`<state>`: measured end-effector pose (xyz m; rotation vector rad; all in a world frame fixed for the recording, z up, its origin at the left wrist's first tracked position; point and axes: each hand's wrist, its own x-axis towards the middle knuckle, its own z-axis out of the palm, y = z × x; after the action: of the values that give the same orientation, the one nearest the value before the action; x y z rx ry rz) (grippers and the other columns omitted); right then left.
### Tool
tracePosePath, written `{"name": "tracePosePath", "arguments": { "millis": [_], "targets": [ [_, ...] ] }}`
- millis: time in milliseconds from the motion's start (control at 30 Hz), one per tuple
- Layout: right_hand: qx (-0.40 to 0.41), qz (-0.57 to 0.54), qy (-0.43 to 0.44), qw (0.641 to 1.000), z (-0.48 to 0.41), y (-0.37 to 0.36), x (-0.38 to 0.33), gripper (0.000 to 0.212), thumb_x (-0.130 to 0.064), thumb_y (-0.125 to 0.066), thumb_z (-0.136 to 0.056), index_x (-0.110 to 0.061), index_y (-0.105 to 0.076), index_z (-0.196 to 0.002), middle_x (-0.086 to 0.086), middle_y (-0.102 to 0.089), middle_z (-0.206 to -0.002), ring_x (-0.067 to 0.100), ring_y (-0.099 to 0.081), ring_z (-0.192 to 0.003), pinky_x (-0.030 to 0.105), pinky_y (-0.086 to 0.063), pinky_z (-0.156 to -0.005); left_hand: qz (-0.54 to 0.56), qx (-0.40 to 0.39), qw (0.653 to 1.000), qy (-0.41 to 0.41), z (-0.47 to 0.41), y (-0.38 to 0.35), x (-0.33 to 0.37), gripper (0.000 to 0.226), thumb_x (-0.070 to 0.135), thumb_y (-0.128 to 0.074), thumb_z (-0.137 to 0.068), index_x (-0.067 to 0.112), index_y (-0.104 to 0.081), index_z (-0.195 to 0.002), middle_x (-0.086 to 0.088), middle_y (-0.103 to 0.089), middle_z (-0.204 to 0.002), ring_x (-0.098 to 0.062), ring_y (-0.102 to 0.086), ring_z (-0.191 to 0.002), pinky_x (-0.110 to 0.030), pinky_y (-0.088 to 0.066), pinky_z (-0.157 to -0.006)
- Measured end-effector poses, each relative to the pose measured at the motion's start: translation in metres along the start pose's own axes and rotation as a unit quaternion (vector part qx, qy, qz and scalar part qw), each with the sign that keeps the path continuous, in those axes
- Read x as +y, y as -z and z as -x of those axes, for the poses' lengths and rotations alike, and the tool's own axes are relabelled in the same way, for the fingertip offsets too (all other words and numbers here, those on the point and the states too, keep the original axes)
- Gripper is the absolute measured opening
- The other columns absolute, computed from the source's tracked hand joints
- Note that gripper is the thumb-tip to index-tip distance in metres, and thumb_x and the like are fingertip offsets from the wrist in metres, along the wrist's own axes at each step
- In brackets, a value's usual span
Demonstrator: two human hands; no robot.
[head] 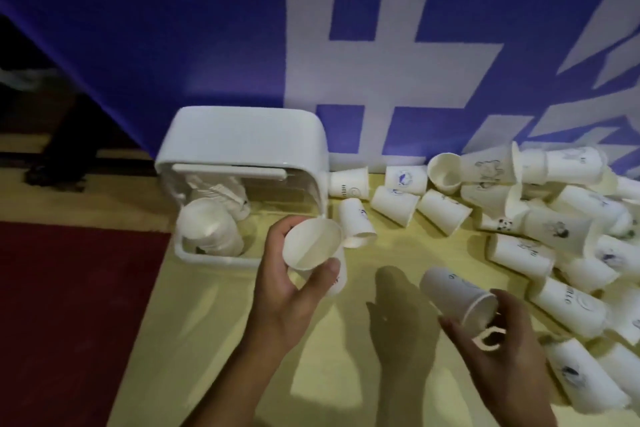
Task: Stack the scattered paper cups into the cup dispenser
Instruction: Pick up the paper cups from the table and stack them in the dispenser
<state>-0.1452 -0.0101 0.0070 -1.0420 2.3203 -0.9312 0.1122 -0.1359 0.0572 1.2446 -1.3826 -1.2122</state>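
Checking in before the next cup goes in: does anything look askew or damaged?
Yes. A curled white strip lies at the fingers of the right hand, just under the rim of its cup. It may be a torn rim, but it is too blurred to confirm. The front stack inside the dispenser looks tilted.

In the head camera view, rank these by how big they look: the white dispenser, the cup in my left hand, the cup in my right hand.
1. White dispenser, clearly largest.
2-3. Left-hand cup and right-hand cup look about alike; they tilt differently and sit close to the camera, so no ranking.
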Motion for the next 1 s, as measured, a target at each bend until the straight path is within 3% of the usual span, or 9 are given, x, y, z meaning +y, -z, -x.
{"name": "tracePosePath", "arguments": {
  "millis": [100, 167, 233, 333, 433, 500, 600, 667, 1000],
  "targets": [
    [-0.016, -0.038, 0.031, 0.999, 0.005, -0.008, -0.045, 0.086, -0.05, -0.085, -0.058, -0.03, -0.055, -0.135, 0.001, -0.061, -0.113, 0.018, -0.062, -0.081, 0.022, -0.048, -0.07, 0.015, 0.018, 1.0, 0.0, 0.0, 0.034, 0.004, 0.066, 0.052, -0.072, -0.078, 0.023, -0.052, -0.134, 0.01, -0.064, -0.123, -0.017, -0.064, -0.112, -0.028, -0.05, -0.09],
    [-0.034, -0.055, 0.086, 0.994, 0.009, -0.02, -0.072, 0.084, -0.053, -0.083, -0.066, -0.029, -0.056, -0.142, -0.001, -0.059, -0.115, 0.017, -0.061, -0.083, 0.021, -0.048, -0.071, 0.026, 0.033, 0.999, 0.001, -0.001, 0.057, 0.005, 0.066, 0.05, -0.072, -0.078, 0.026, -0.051, -0.136, 0.011, -0.064, -0.125, -0.016, -0.064, -0.114, -0.029, -0.051, -0.092],
    [-0.053, -0.063, 0.142, 0.986, 0.017, -0.034, -0.098, 0.076, -0.058, -0.081, -0.08, -0.027, -0.055, -0.145, -0.005, -0.059, -0.116, 0.011, -0.061, -0.097, 0.015, -0.047, -0.073, 0.02, 0.044, 0.999, -0.01, -0.001, 0.08, 0.005, 0.067, 0.049, -0.073, -0.077, 0.028, -0.05, -0.136, 0.014, -0.063, -0.125, -0.016, -0.063, -0.115, -0.029, -0.051, -0.094],
    [-0.086, -0.086, 0.174, 0.977, 0.028, -0.056, -0.13, 0.078, -0.062, -0.071, -0.073, -0.033, -0.054, -0.143, -0.018, -0.059, -0.121, -0.004, -0.056, -0.114, 0.005, -0.041, -0.085, 0.006, 0.073, 0.997, -0.024, -0.005, 0.11, 0.004, 0.068, 0.047, -0.078, -0.072, 0.035, -0.051, -0.134, 0.018, -0.061, -0.126, -0.017, -0.062, -0.118, -0.027, -0.05, -0.093],
    [-0.101, -0.143, 0.151, 0.973, 0.039, -0.076, -0.157, 0.069, -0.064, -0.081, -0.061, -0.047, -0.056, -0.123, -0.021, -0.064, -0.121, 0.004, -0.063, -0.108, 0.012, -0.049, -0.082, 0.01, 0.097, 0.995, -0.028, -0.012, 0.134, 0.002, 0.068, 0.043, -0.084, -0.068, 0.047, -0.053, -0.128, 0.017, -0.062, -0.129, -0.02, -0.062, -0.121, -0.032, -0.052, -0.095],
    [-0.109, -0.156, 0.154, 0.97, 0.045, -0.087, -0.171, 0.065, -0.065, -0.081, -0.057, -0.047, -0.058, -0.116, -0.017, -0.066, -0.119, 0.009, -0.065, -0.104, 0.017, -0.051, -0.08, 0.018, 0.105, 0.994, -0.029, -0.019, 0.147, 0.001, 0.07, 0.04, -0.087, -0.067, 0.044, -0.054, -0.129, 0.016, -0.064, -0.127, -0.019, -0.064, -0.119, -0.031, -0.052, -0.094],
    [-0.126, -0.167, 0.161, 0.965, 0.05, -0.103, -0.186, 0.071, -0.073, -0.083, -0.056, -0.046, -0.061, -0.119, -0.015, -0.067, -0.12, 0.012, -0.065, -0.108, 0.027, -0.053, -0.087, 0.039, 0.114, 0.992, -0.028, -0.032, 0.161, 0.0, 0.075, 0.043, -0.087, -0.067, 0.027, -0.055, -0.134, 0.013, -0.067, -0.124, -0.014, -0.066, -0.115, -0.021, -0.053, -0.089],
    [-0.135, -0.173, 0.153, 0.964, 0.052, -0.111, -0.193, 0.079, -0.084, -0.078, -0.058, -0.043, -0.061, -0.123, -0.014, -0.066, -0.123, 0.015, -0.065, -0.112, 0.04, -0.053, -0.092, 0.04, 0.117, 0.992, -0.02, -0.042, 0.167, -0.002, 0.079, 0.048, -0.087, -0.068, 0.027, -0.056, -0.137, 0.008, -0.067, -0.128, -0.018, -0.065, -0.12, -0.027, -0.054, -0.093],
    [-0.15, -0.16, 0.129, 0.967, 0.06, -0.125, -0.208, 0.083, -0.086, -0.076, -0.058, -0.043, -0.061, -0.128, -0.013, -0.066, -0.131, 0.017, -0.064, -0.114, 0.039, -0.053, -0.095, -0.067, 0.082, 0.994, 0.003, -0.066, 0.17, -0.03, 0.074, 0.049, -0.088, -0.07, 0.038, -0.055, -0.136, 0.012, -0.064, -0.132, -0.014, -0.062, -0.124, -0.044, -0.053, -0.103]
  ]
}}
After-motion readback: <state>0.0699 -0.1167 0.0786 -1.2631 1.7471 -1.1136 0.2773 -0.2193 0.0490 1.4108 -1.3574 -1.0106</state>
